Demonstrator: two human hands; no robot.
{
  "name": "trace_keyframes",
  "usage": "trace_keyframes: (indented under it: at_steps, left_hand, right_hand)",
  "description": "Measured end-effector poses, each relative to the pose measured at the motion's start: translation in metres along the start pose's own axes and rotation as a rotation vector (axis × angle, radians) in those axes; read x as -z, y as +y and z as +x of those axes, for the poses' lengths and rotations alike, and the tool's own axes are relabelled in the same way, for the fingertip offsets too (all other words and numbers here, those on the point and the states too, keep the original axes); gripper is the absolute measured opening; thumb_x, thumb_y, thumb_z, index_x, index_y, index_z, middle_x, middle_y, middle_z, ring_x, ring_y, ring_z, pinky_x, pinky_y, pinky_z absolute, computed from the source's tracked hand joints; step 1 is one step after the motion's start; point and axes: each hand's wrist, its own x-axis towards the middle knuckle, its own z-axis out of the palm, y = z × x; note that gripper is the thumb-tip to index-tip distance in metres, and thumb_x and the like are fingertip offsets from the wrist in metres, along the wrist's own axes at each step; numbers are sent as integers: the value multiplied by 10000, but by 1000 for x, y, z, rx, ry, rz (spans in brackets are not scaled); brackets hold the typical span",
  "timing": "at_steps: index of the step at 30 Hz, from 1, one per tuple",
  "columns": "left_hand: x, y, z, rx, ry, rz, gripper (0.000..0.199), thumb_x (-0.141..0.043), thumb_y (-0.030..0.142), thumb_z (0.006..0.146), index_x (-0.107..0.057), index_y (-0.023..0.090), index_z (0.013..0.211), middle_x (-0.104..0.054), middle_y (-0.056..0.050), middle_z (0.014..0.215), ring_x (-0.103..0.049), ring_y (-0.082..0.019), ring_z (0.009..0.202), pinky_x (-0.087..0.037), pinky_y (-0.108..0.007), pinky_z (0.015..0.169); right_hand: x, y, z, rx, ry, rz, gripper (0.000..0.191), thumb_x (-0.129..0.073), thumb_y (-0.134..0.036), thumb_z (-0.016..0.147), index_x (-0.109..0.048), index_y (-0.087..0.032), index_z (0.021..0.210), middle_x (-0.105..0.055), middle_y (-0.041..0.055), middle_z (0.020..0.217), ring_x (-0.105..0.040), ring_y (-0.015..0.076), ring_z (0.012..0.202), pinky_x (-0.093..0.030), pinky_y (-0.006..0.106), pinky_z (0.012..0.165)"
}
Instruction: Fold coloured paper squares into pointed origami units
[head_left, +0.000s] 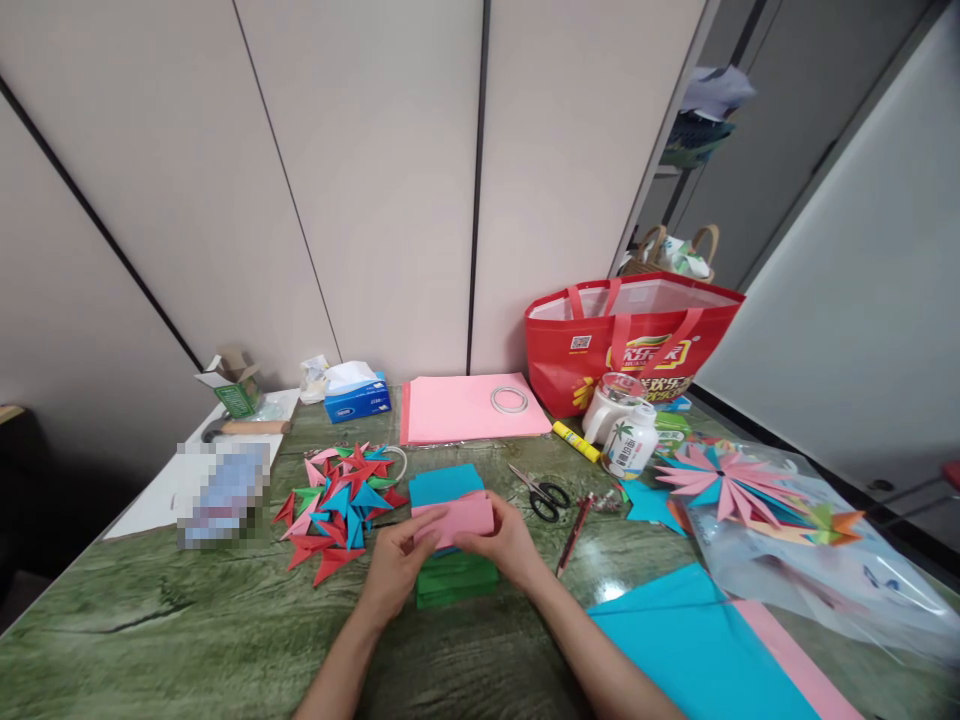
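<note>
A small folded piece of pink paper is held between my two hands at the centre of the table. The fingers of my left hand grip its left end, and my right hand pinches its right end. Behind and partly under the pink paper lies a stack of blue paper. Nearer to me, a stack of green paper shows below my hands. Folded paper pieces in red, blue, pink and green lie heaped to the left of my left hand.
Black-handled scissors, a pen and a yellow glue stick lie right of my hands. Pink sheets, a tissue box and a red bag stand behind. Large blue paper lies front right; a hammer lies left.
</note>
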Motion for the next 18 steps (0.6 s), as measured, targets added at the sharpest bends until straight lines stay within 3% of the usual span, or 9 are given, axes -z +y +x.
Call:
trace_keyframes:
  at_steps: [5,10,18]
  left_hand:
    - [-2,-5,0,-1,17,-15,310,-626,276,673,-672,185,965,-670,-66,1012,-591,-248,936,-435,-319,836]
    - [-5,-3,0,43,32,-70,339,-649,287,645,-671,180,966,-661,-68,1033,-576,-253,973,-450,-313,823]
    - [-1,-2,3,51,140,-153,357,-691,274,592,-681,164,931,-682,-69,985,-590,-241,942,-464,-295,801]
  right_hand:
    - [-2,-1,0,-107,10,214,387,-756,-262,474,-559,-155,789,-570,-43,586,-486,93,473,-426,205,441]
    - [-3,-1,0,-161,61,238,387,-787,-299,404,-593,-147,703,-619,-20,578,-513,107,437,-447,226,409]
    - [3,6,3,-229,45,341,396,-788,-324,432,-626,-145,747,-656,3,630,-584,138,528,-509,288,548]
